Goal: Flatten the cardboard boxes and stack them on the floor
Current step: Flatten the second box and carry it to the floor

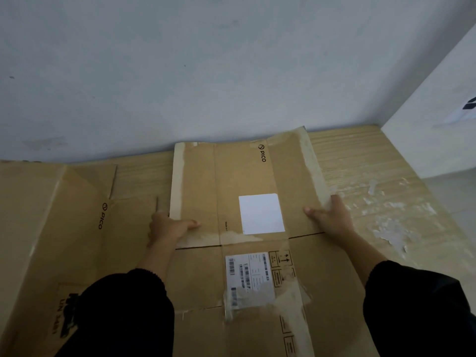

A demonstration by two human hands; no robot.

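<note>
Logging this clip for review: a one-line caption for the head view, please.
Left hand and right hand grip opposite edges of a flattened cardboard box on the wooden floor, beside another box.

Flattened box (pixel 244 181) lies on wood-grain floor (pixel 360 161), far edge near grey wall (pixel 231 73). Left hand (pixel 168 228) grips its left edge, right hand (pixel 332 217) its right edge, thumbs on top. Blank white label (pixel 261 213) at its middle, between hands; barcode label (pixel 248 275) nearer person. Second flattened box (pixel 64 228) just left of it.
</note>
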